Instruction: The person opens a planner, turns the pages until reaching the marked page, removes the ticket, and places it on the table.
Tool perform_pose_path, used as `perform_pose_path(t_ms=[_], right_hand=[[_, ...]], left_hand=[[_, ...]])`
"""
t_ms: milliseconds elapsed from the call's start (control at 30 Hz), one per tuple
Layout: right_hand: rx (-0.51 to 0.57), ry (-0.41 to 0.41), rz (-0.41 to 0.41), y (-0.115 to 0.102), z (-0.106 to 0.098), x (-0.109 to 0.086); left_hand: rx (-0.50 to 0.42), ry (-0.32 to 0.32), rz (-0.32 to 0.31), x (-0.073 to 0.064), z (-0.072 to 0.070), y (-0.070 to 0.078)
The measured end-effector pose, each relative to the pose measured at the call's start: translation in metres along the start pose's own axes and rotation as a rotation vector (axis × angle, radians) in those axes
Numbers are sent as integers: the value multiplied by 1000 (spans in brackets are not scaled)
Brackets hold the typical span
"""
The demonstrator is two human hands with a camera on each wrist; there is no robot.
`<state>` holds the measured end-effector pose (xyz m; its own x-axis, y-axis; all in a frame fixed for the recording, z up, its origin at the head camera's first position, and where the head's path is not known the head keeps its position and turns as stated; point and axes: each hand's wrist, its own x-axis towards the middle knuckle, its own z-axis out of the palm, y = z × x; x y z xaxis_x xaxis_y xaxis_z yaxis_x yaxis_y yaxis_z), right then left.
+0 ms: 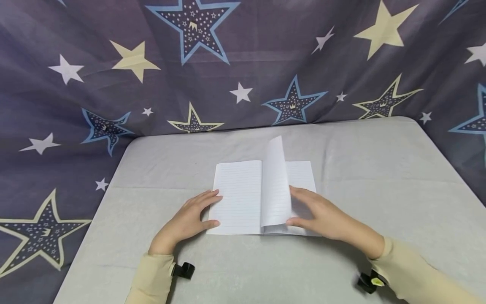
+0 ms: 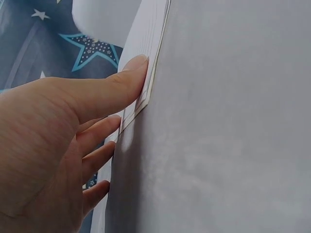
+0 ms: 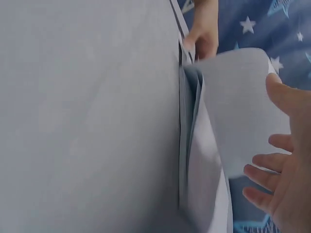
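Looks like a page turn halfway through to me. The lined notebook lies spread out in the middle of the table, and one loose-looking page stands up from the spine, curved, with its free edge over the right half. More lined paper shows beneath it on the right.

The left hand is on the notebook's left edge, thumb on the paper by the near corner, fingers relaxed, so I'd call it steadying rather than clamping. The right hand is at the page's free edge with the fingers loosely spread. No real grip there: nothing looks pinched, and the right wrist view has the thumb overlapping the page edge with the other fingers apart. Can't tell if the thumb actually touches or just sits in front.

Which way the page is headed, I can't say from this. If it's going left, I reckon the next move calls for a light push past the spine, then smoothing it down, with the left hand making room. Main risk, imo: with a hold that slack, the page could flop back right.
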<state>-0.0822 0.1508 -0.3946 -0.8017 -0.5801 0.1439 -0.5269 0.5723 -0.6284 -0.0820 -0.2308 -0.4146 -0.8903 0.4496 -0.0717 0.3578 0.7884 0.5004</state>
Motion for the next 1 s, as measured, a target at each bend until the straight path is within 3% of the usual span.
perform_pose_path(t_ms=[233,467,700,867,1000], right_hand=[[-28,-101,-164,-13,22,27],[-100,-222,-250,-13,35,39],[-206,-259,-304,-14,37,41],[-218,-260,-324,-12,37,40],[-200,-268,-320,-11,36,38]], left_hand=[[-6,10,17,-1,0,-4],[-25,39,7,-4,-4,-13],[-32,37,-30,-7,-9,-19],[-96,101,-90,-8,-16,-13],[-118,125,-44,-5,-14,0]])
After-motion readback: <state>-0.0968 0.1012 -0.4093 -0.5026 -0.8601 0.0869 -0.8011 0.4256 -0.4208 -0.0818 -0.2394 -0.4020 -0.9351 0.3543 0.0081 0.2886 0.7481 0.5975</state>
